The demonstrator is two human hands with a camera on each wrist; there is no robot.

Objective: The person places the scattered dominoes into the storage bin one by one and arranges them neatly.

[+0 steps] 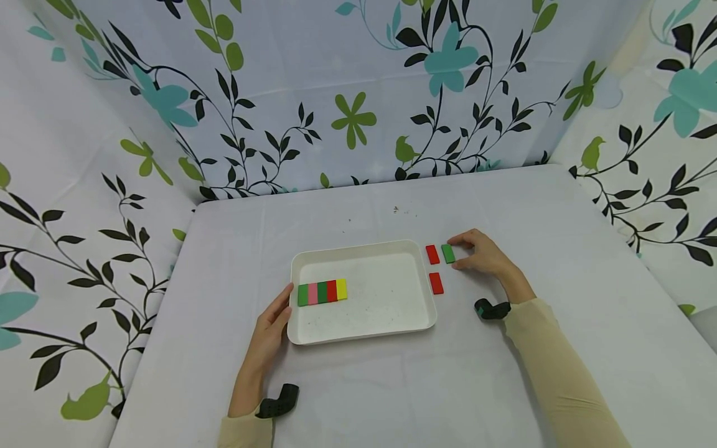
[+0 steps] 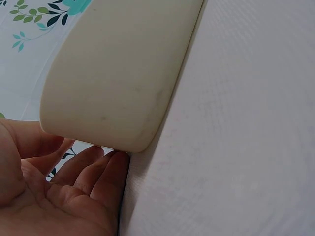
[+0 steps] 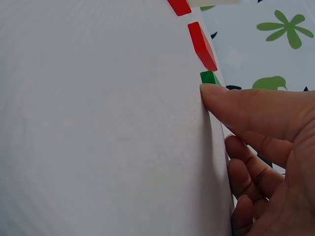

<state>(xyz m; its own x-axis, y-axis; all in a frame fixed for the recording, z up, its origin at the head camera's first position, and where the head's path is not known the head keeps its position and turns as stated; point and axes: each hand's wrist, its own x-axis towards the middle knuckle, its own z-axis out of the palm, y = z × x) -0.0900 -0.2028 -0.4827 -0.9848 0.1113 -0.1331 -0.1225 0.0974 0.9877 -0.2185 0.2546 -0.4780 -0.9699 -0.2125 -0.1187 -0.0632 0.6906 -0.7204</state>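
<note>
At the tray's left end, my left hand [image 1: 267,334] rests its relaxed fingers against the outer wall of the white tray [image 1: 364,336]. In the left wrist view, the left fingers [image 2: 110,172] touch that end wall close to the cloth. Beyond the tray's right side, my right hand [image 1: 483,254] pinches a small green block [image 1: 448,254] between thumb and index finger at its two ends. The right wrist view shows the thumb covering much of the green block [image 3: 207,77]. Two red blocks, one farther back [image 1: 432,254] and one nearer [image 1: 436,284], lie between tray and hand.
Inside the tray, a row of several coloured blocks [image 1: 322,292] lies side by side near the left wall: greens, pink, red and yellow. White cloth [image 1: 381,392] covers the table. Patterned curtains [image 1: 313,81] stand behind and at both sides.
</note>
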